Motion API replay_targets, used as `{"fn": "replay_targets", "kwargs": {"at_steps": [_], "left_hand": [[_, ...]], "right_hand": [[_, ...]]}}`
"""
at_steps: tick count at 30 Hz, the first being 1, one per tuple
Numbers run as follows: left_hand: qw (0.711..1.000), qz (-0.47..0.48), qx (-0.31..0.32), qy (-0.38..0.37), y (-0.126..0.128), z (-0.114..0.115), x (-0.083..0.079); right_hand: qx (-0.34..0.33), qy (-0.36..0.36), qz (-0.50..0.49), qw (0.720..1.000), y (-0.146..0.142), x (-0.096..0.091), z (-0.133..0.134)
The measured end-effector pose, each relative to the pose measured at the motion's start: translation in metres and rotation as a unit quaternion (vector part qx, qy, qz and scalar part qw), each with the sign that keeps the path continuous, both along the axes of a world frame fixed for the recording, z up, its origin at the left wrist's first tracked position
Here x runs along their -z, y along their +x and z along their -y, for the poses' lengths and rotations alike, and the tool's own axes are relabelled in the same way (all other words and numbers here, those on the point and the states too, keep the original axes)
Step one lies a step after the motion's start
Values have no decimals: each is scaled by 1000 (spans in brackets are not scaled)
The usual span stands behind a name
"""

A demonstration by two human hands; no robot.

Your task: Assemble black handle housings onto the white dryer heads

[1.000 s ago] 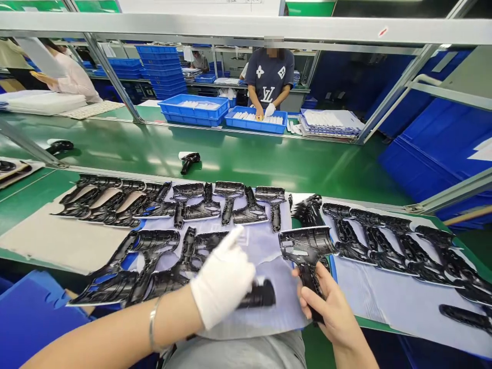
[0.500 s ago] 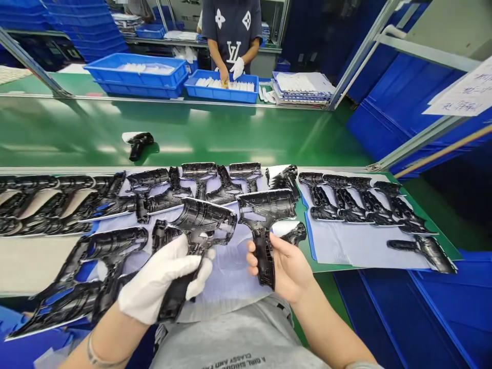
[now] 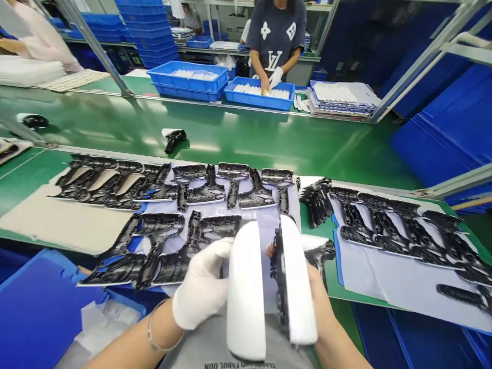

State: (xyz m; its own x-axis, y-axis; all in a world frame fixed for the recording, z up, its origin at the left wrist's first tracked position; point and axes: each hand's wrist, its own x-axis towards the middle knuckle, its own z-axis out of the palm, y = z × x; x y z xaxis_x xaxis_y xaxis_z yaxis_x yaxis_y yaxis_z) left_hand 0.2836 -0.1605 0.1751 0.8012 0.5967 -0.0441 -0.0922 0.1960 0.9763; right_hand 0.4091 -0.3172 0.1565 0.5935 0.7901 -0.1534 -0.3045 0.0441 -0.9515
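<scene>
My left hand [image 3: 203,284], in a white glove, is closed on a gun-shaped plastic housing half [image 3: 246,292], like a hair dryer shell. Its smooth white outer side faces up. My bare right hand [image 3: 318,289] grips a second such half [image 3: 300,282], turned on edge, with its black ribbed inside facing left. The two halves stand side by side, a narrow gap between them; most of the right fingers are hidden behind the piece. Just past my right hand lies a black-and-white gun-shaped piece [image 3: 321,251]. More black housing halves [image 3: 233,182] lie in rows on the sheet ahead.
Further halves lie on a right-hand sheet [image 3: 388,277] and at left beside beige cardboard [image 3: 73,220]. An assembled-looking gun-shaped piece [image 3: 175,139] rests on the green surface [image 3: 246,136]. Across from me a person [image 3: 274,41] handles white parts in a blue tray [image 3: 255,101]. Metal posts [image 3: 96,46] frame the bench.
Both held halves have been rotated: their black insides faced me before, and now white outer sides show. My view has swung left, bringing another person's sleeve into sight.
</scene>
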Motion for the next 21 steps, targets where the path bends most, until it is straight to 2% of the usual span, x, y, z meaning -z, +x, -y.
{"fn": "replay_targets", "kwargs": {"at_steps": [2,4,6,12,21], "left_hand": [[999,20,-8,31,2,3,3],[997,43,-17,62,4,3,5],[995,61,-24,82,4,2,5],[979,107,1,173,3,0,0],[978,125,4,166,0,2,3]], "right_hand": [[-7,11,116,993,-2,-1,1],[-19,27,223,974,-3,-3,0],[-36,40,280,958,-4,-5,-1],[-70,54,290,953,-7,-7,-4],[-64,53,295,952,-12,-5,-7]]}}
